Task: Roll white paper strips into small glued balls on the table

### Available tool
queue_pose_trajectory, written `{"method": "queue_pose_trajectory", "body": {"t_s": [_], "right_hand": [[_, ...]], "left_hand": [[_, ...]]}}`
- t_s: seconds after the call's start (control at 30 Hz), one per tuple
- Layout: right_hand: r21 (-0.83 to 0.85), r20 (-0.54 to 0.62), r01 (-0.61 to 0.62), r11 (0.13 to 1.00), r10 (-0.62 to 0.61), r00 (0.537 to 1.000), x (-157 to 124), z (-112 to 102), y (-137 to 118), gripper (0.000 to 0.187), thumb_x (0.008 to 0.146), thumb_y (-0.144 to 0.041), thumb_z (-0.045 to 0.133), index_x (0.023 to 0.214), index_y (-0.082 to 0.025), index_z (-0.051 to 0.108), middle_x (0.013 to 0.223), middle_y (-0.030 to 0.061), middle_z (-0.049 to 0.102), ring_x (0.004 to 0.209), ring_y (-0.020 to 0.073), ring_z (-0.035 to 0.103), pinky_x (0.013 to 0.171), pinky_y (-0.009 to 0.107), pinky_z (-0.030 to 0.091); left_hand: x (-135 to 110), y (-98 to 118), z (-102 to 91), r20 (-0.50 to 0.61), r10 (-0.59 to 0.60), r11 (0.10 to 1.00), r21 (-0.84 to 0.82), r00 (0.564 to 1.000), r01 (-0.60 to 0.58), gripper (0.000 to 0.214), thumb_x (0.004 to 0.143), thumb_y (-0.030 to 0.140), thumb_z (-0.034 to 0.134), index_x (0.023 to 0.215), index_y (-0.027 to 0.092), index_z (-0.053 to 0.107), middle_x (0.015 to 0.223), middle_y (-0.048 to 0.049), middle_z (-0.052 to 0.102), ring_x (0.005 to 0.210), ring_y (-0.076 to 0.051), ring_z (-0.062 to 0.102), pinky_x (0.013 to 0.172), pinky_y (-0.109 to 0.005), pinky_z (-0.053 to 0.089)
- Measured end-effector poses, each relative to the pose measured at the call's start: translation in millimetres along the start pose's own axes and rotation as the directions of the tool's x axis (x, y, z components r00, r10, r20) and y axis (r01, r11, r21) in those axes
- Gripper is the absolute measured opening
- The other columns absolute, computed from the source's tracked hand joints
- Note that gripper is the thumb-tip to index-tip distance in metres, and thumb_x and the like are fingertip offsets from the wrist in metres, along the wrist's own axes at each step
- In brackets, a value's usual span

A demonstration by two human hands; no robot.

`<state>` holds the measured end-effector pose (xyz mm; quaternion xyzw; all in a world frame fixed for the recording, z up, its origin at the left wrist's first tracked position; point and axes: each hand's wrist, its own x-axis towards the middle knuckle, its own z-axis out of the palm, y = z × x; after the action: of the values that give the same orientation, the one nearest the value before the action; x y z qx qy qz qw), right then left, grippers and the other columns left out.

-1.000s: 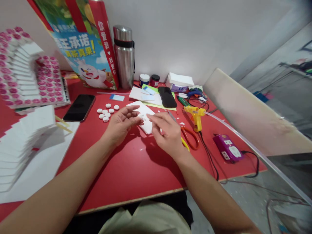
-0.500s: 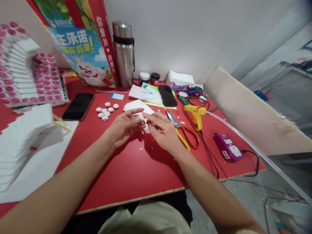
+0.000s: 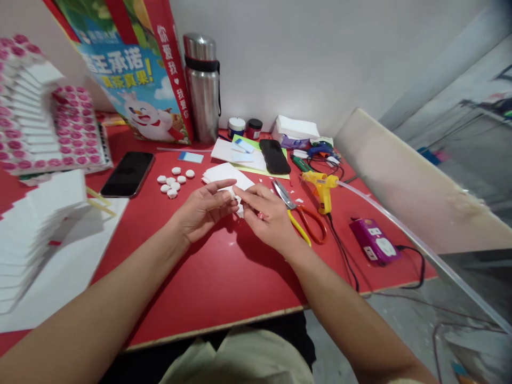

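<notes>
Between my two hands, over the middle of the red table, is a small white folded paper piece point(image 3: 232, 195). My left hand point(image 3: 204, 210) pinches it between thumb and fingers. The fingertips of my right hand point(image 3: 267, 212) close on its other side, and they partly hide it. A bit of pink shows by my right fingers, too small to name. Just beyond the hands lies a stack of white paper sheets point(image 3: 222, 173). To the left sit several small white paper pieces point(image 3: 173, 185) in a loose group.
Scissors point(image 3: 306, 221) with red and yellow handles lie right of my hands, beside a yellow glue gun point(image 3: 323, 188) and a purple power adapter point(image 3: 374, 241). Phones point(image 3: 128, 174), a steel flask point(image 3: 203, 90) and a printed bag point(image 3: 140, 80) stand around. White folded paper strips point(image 3: 36, 234) spread at left.
Both hands stay almost in place around the small paper piece. The right fingers have shifted slightly against it. Nothing else on the table has moved.
</notes>
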<state>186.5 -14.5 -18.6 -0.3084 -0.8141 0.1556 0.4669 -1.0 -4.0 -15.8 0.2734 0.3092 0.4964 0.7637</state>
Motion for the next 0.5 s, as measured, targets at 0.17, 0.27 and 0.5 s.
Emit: {"method": "queue_pose_trajectory", "body": {"t_s": [0.17, 0.27, 0.5], "right_hand": [[0.025, 0.001, -0.005, 1.0, 0.005, 1.0, -0.7, 0.5, 0.1, 0.054, 0.093, -0.004, 0.05, 0.138, -0.029, 0.065, 0.101, 0.005, 0.063, 0.088, 0.0145, 0.063, 0.079, 0.031, 0.054], [0.009, 0.008, -0.01, 1.0, 0.01, 1.0, -1.3, 0.9, -0.1, 0.054, 0.093, -0.006, 0.051, 0.14, -0.03, 0.064, 0.101, 0.0044, 0.063, 0.09, 0.0147, 0.063, 0.081, 0.031, 0.054], [-0.014, 0.017, 0.019, 1.0, -0.019, 1.0, -1.7, -0.7, 0.1, 0.055, 0.093, -0.005, 0.05, 0.14, -0.03, 0.064, 0.099, 0.0045, 0.063, 0.092, 0.0157, 0.063, 0.083, 0.032, 0.054]], "left_hand": [[0.2, 0.0, -0.5, 0.006, 0.005, 1.0, -0.006, 1.0, -0.005, 0.046, 0.074, 0.005, 0.081, 0.119, 0.009, 0.071, 0.081, -0.0057, 0.074, 0.069, -0.012, 0.071, 0.073, -0.023, 0.062], [0.6, 0.0, -1.4, 0.008, 0.008, 1.0, 0.0, 1.0, -0.008, 0.047, 0.075, 0.005, 0.081, 0.12, 0.009, 0.071, 0.082, -0.0055, 0.074, 0.069, -0.012, 0.071, 0.074, -0.023, 0.062], [1.2, -0.8, -3.5, 0.038, 0.024, 0.999, 0.033, 0.999, -0.026, 0.05, 0.073, 0.007, 0.083, 0.121, 0.01, 0.07, 0.086, -0.0063, 0.075, 0.074, -0.014, 0.072, 0.076, -0.025, 0.062]]}}
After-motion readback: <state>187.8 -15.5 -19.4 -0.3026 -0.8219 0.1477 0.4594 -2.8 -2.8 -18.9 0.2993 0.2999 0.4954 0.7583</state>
